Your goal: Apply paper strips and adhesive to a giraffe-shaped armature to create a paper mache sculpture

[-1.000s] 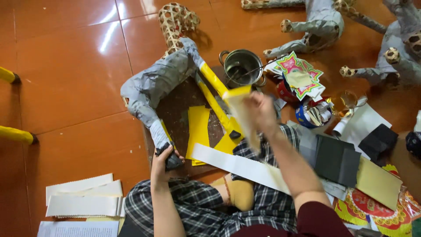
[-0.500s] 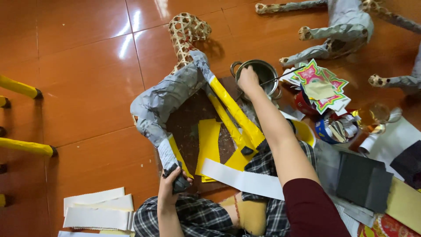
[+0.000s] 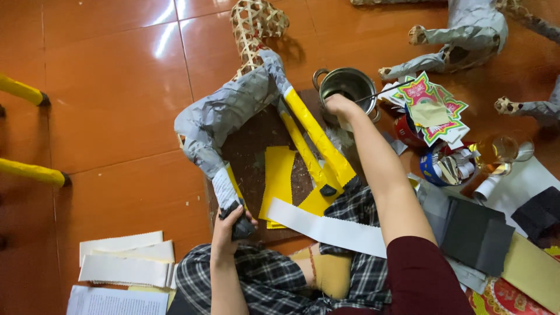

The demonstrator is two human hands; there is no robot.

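Hands work apart: left hand (image 3: 232,224) clamps the paper animal's leg (image 3: 224,195); right hand (image 3: 338,107) dips into the pot (image 3: 348,84) beside it. Hold steady.

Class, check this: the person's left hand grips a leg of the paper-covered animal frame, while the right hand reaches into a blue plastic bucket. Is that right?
Not quite. The head view shows the right hand at a metal pot, not a blue plastic bucket. The left hand does grip a leg of the animal frame.
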